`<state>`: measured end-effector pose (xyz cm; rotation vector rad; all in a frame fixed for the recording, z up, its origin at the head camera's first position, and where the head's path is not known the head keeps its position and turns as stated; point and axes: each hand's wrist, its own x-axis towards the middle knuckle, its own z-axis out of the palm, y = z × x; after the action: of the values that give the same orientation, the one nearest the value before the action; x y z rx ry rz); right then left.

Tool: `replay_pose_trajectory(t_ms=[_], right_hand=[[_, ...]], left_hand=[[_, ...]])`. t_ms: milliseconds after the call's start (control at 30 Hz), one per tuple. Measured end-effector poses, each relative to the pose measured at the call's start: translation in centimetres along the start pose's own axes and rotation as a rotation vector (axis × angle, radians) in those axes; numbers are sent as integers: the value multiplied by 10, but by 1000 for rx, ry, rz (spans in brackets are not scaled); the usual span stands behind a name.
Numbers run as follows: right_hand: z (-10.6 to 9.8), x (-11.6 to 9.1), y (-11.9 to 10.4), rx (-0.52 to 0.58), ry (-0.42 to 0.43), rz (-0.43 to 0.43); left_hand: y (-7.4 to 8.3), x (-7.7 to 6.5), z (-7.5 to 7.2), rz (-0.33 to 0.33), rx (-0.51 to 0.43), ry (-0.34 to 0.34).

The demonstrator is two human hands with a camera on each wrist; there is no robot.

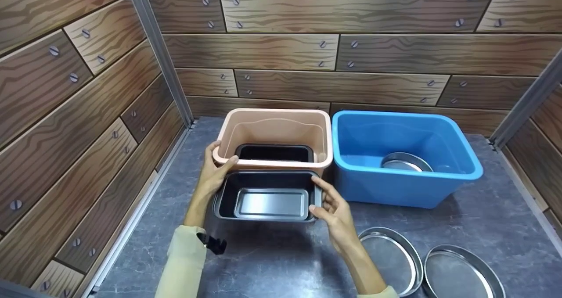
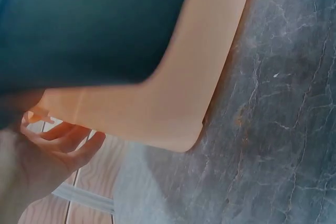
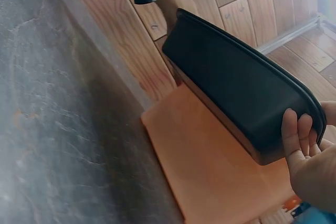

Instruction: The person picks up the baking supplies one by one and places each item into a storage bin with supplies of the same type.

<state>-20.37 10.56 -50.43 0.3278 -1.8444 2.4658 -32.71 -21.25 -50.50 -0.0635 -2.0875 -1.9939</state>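
Observation:
A dark rectangular loaf pan (image 1: 272, 201) is held up in front of the peach bin (image 1: 276, 163), its hollow facing the head camera. My right hand (image 1: 336, 214) pinches the pan's right end between thumb and fingers; the right wrist view shows those fingers against the pan's dark outside (image 3: 236, 87). At the bin's front left corner, my left hand (image 1: 213, 170) grips the rim, thumb toward the front and fingers around the left side. Another dark pan (image 1: 274, 152) lies inside the peach bin, partly hidden by the front wall.
Right of the peach bin stands a blue bin (image 1: 386, 188) with a round metal pan (image 1: 406, 161) inside. Two more round pans, one nearer (image 1: 388, 258) and one farther right (image 1: 459, 274), lie on the grey marbled surface (image 1: 145, 254). Wood-patterned walls (image 1: 281, 52) enclose the left, back and right.

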Motion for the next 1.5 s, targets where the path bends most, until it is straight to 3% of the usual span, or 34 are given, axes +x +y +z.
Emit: replay_pose_trajectory(t_ms=[567,733,967,1500], right_hand=[[-23,4,-35,38,6,-77],[-26,10,-46,73,3,-114],[-27,18,-51,148,-16,-147],[-32,42,-50,209,34,-140]], left_hand=[[6,7,-1,36,-20,-4],[5,8,0,74,-68,-21],[2,4,-1,62,-123,-48],[-3,-1,0,46,-50,-14]])
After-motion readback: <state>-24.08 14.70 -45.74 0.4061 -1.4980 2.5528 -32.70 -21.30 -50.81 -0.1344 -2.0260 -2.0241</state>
